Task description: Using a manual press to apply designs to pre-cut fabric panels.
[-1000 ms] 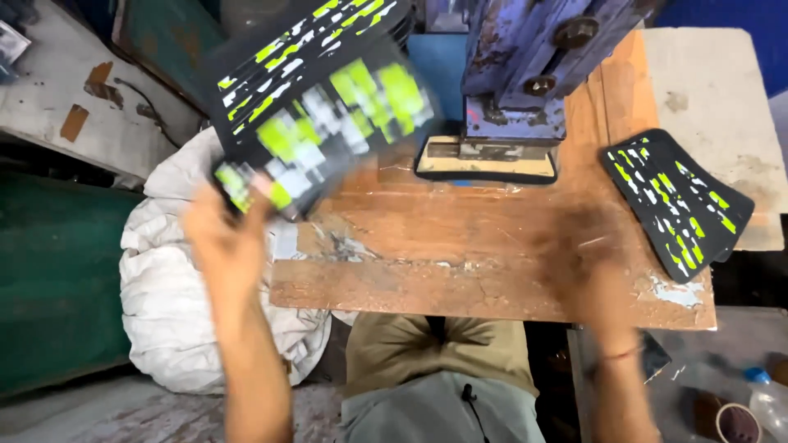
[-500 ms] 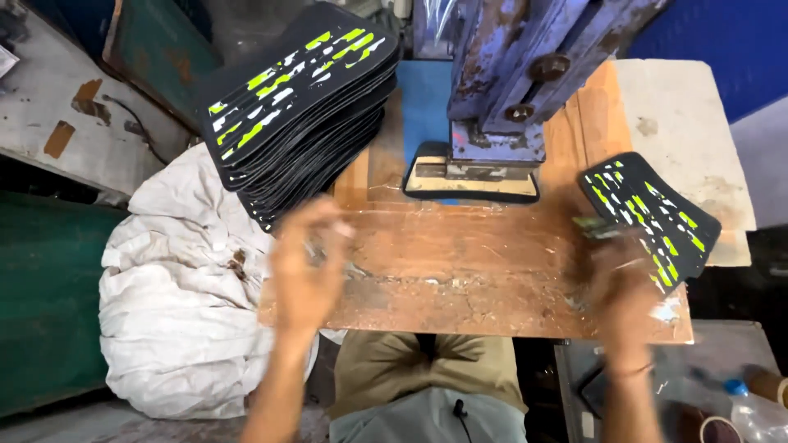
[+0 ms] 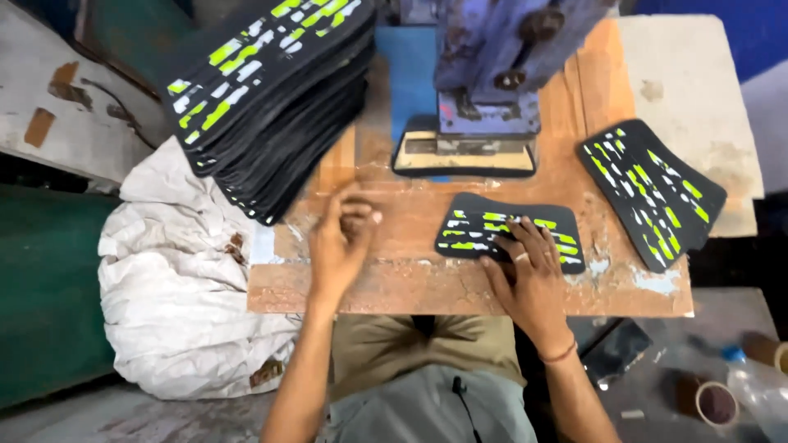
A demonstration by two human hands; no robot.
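Note:
A single black curved piece with green and white marks lies flat on the wooden bench in front of a blue press machine. My right hand rests on its near edge, fingers spread over it. My left hand hovers over bare wood to the left with its fingers curled and nothing in it. A tall stack of the same black pieces stands at the far left of the bench. A small pile of them lies at the right.
The press has a flat die plate at its foot. A crumpled white sack lies left of the bench. A bottle and a cup sit on the floor at the lower right. My lap is below the bench edge.
A piece from the right pile has been slid to the middle under my right hand. My left hand has dropped from the tall stack to the bench.

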